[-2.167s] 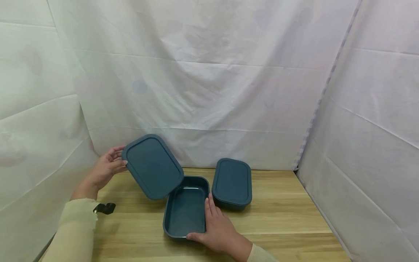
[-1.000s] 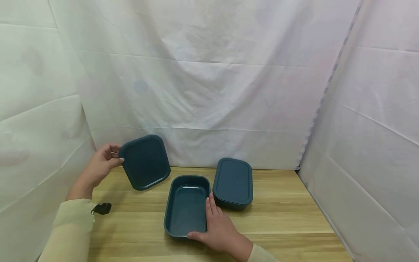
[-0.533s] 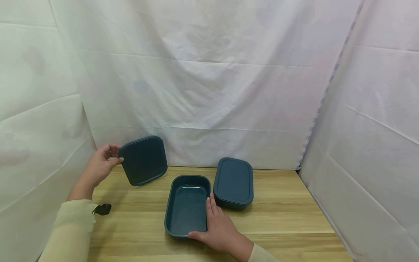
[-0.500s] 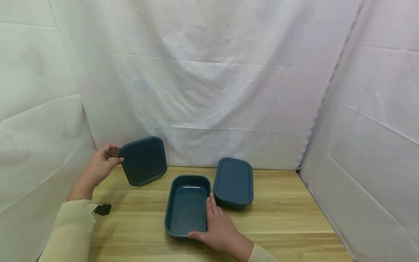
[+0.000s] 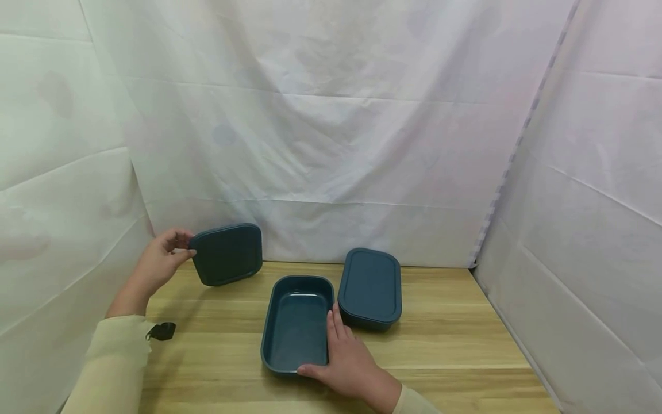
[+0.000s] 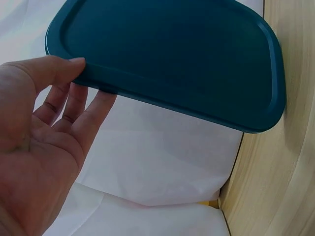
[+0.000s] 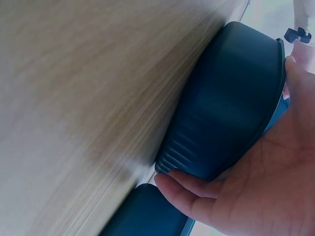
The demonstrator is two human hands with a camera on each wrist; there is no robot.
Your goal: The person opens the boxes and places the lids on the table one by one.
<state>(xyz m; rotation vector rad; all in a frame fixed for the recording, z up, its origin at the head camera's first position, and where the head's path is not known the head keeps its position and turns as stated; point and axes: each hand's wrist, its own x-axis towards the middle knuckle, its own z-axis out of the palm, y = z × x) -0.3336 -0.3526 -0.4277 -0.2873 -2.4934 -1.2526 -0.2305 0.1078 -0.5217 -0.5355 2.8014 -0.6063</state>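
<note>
My left hand [image 5: 157, 265] holds a dark teal lid [image 5: 227, 254] by its left edge, thumb on top and fingers beneath, low over the far left of the wooden table [image 5: 445, 339]. In the left wrist view the lid [image 6: 172, 54] tilts above the table with my thumb [image 6: 49, 71] on its rim. My right hand [image 5: 349, 359] grips the near right corner of an open teal container [image 5: 296, 325], thumb on the front rim. The right wrist view shows that container's outer wall [image 7: 226, 103] against my palm [image 7: 275, 177].
A second teal container with its lid on [image 5: 370, 286] stands just right of the open one, close to my right fingers. A small black clip [image 5: 162, 331] lies by my left sleeve. White cloth walls [image 5: 331, 144] close in the back and both sides.
My left hand has carried the lid off the open container, leftward and down toward the table's far left, laying it flatter. My right hand has stayed on the container.
</note>
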